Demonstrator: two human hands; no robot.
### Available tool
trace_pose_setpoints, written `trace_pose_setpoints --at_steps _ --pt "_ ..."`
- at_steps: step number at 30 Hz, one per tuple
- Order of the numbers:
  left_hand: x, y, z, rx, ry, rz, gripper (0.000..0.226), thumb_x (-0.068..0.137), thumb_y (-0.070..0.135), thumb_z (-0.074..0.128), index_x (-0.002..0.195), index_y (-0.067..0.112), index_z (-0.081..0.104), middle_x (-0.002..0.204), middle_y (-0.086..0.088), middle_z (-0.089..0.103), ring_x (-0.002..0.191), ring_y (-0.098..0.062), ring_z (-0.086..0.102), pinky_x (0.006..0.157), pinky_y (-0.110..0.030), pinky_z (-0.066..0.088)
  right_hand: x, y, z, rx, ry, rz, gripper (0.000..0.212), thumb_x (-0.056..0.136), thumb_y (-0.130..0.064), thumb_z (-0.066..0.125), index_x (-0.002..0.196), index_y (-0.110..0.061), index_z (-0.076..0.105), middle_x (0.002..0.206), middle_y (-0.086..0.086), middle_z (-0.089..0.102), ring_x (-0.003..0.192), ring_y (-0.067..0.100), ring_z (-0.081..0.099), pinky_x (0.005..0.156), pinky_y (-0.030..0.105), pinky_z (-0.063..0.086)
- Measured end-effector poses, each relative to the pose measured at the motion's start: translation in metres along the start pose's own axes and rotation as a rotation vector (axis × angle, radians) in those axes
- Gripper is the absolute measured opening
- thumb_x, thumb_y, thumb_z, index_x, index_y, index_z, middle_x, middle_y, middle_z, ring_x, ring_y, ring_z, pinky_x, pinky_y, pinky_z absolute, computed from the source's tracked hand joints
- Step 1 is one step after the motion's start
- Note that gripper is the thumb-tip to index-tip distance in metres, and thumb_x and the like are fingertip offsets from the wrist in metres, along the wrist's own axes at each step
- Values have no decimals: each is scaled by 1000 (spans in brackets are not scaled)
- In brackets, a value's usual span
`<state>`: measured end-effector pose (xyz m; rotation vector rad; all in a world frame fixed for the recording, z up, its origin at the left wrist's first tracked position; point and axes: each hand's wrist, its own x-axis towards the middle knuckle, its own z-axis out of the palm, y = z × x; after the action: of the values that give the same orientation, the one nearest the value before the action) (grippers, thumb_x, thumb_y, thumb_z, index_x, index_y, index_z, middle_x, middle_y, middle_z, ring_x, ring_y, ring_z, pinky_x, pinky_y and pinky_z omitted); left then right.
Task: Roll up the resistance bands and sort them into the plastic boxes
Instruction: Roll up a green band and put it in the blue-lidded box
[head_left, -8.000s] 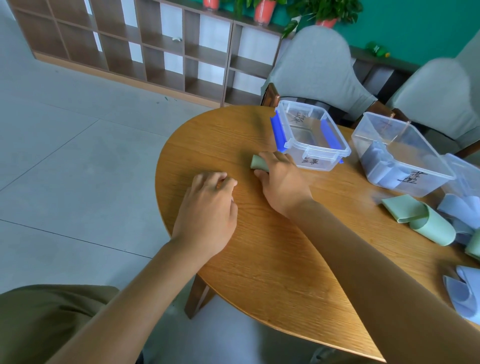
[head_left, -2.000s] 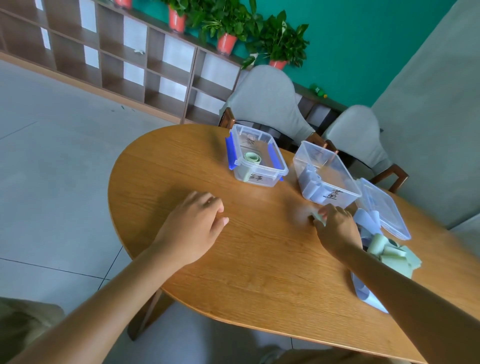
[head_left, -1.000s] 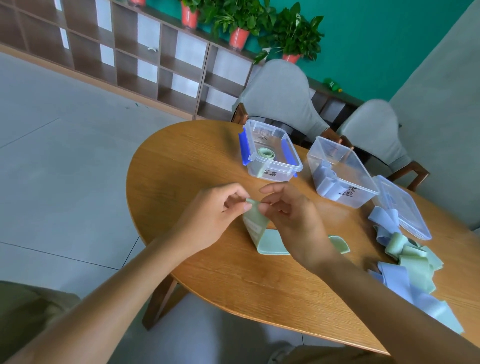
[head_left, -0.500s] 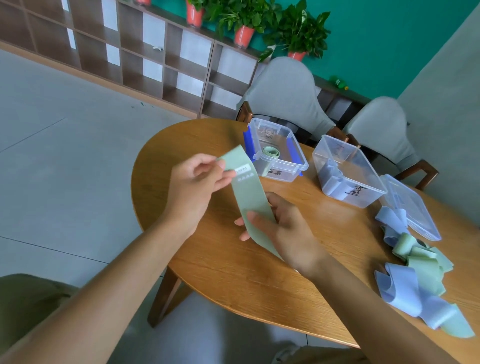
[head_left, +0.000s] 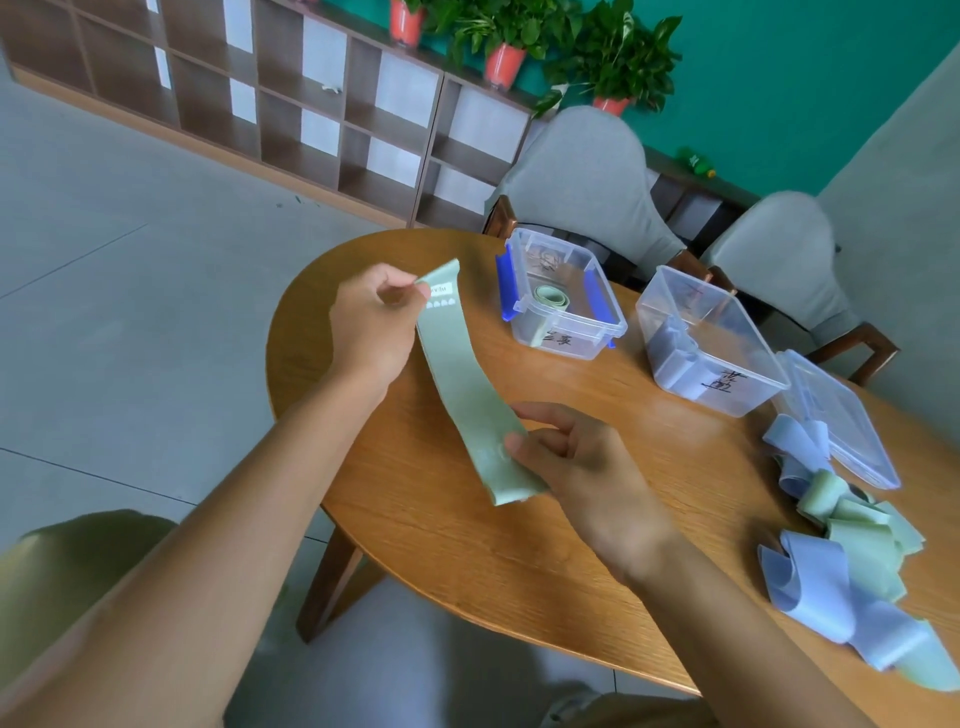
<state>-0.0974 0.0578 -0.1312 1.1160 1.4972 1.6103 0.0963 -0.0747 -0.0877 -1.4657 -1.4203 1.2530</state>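
Green band (head_left: 462, 384) pinched flat at both ends, left hand (head_left: 371, 325) upper, right hand (head_left: 576, 467) mid-frame. I keep edges aligned, roll tight from one end.

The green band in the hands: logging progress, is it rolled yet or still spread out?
Spread out: the green band is stretched flat between left hand and right hand.
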Motion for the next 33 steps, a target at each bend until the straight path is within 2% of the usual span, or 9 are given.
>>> trace_pose_setpoints --at_steps 4,8,10,12,16,21,26,30,33 --pt "1 -10 12 7 -56 -102 12 89 24 71 99 17 74 96 4 74 93 -12 70 70 -20 50 -7 15 7 -38 -15 20 37 94 -9 67 127 -22 56 90 6 78 79 15 72 67 18 53" --pt "-1 -12 12 2 -174 -95 27 93 20 68 120 24 70 120 7 69 108 -9 66 83 -22 55 -12 21 10 -72 -10 -22 20 93 -8 68 110 -17 66 87 9 76 75 19 72 66 22 53" --pt "-6 -10 10 6 -224 -69 38 96 16 65 131 29 64 131 12 62 111 -4 61 77 -11 49 -13 24 10 -135 -18 -28 9 92 -11 69 100 -14 72 82 10 74 67 20 71 61 22 52" --pt "-10 -7 7 -7 -242 -48 42 97 14 63 135 30 61 133 13 58 113 0 58 74 -4 42 -13 25 12 -192 -20 -46 6 93 -13 69 96 -14 74 80 8 73 60 17 68 57 18 49" --pt "-19 -6 0 -19 -248 -22 31 96 15 63 125 24 68 126 7 67 121 -5 59 90 -15 45 -10 25 19 -170 8 -35 7 94 -15 68 96 -15 75 84 4 74 57 6 61 53 13 45" --pt "-36 -2 -14 59 -209 4 21 97 15 59 109 24 74 112 12 71 109 -2 63 91 -18 48 2 25 32 -150 80 -31 7 95 -19 67 93 -21 74 84 -1 74 53 10 59 54 18 47" --pt "-62 8 -39 111 -250 35 17 96 19 61 103 27 73 105 16 72 104 2 65 93 -22 51 11 20 45 -86 34 -40 10 97 -23 64 95 -16 72 76 4 72 53 14 61 54 24 52" --pt "-84 12 -59 189 -296 61 15 97 21 61 102 29 72 106 19 72 105 6 64 88 -14 49 5 24 39 -385 71 -185 13 98 -35 60 95 -25 68 64 -4 68 50 6 61 55 19 47" --pt "-97 12 -71 241 -347 97 15 97 21 60 102 28 72 107 19 72 110 3 63 95 -20 51 -1 33 32 -605 143 -303 15 96 -42 60 98 -29 67 62 -8 65 60 8 64 64 30 53"
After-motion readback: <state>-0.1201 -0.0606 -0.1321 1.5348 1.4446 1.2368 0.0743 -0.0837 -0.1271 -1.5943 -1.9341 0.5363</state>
